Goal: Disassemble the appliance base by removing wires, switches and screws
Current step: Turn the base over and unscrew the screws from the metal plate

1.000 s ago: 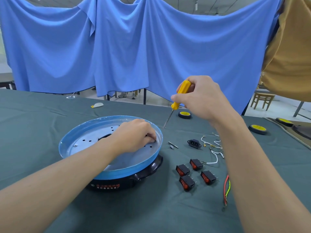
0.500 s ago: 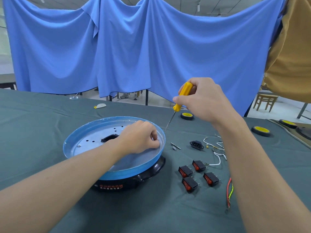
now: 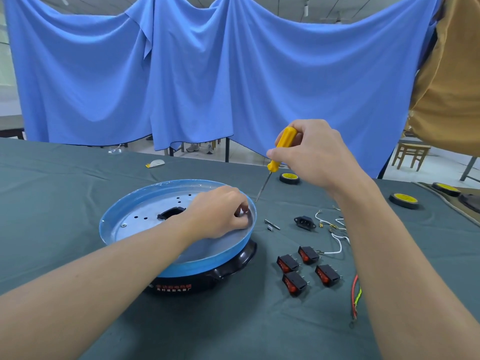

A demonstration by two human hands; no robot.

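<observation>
The base (image 3: pixel 181 266) sits on the counter (image 3: pixel 65 193) in front of the person, a black body with a round metal plate on top, rimmed in blue film. The left hand (image 3: pixel 220 211) rests on the plate close to its right rim. Its fingers (image 3: pixel 242 203) are curled down tight against the metal, though I cannot tell whether they pinch anything.

The right hand (image 3: pixel 314 154) is held up above the counter, behind and to the right of the base. Its fingers are wrapped round the yellow handle of a screwdriver (image 3: pixel 281 149). The thin shaft slants down and left, and its tip ends just beside the far right rim of the plate.

Loose parts lie on the counter to the right of the base. There are two small metal screws (image 3: pixel 271 224), a black socket (image 3: pixel 304 222), white wires (image 3: pixel 337 246), four black switches (image 3: pixel 307 268) with red rockers set close together, and a red and green wire bundle (image 3: pixel 355 294) partly behind the right forearm. Two tape rolls (image 3: pixel 289 178) lie farther back. A blue cloth (image 3: pixel 233 74) hangs behind the counter.
</observation>
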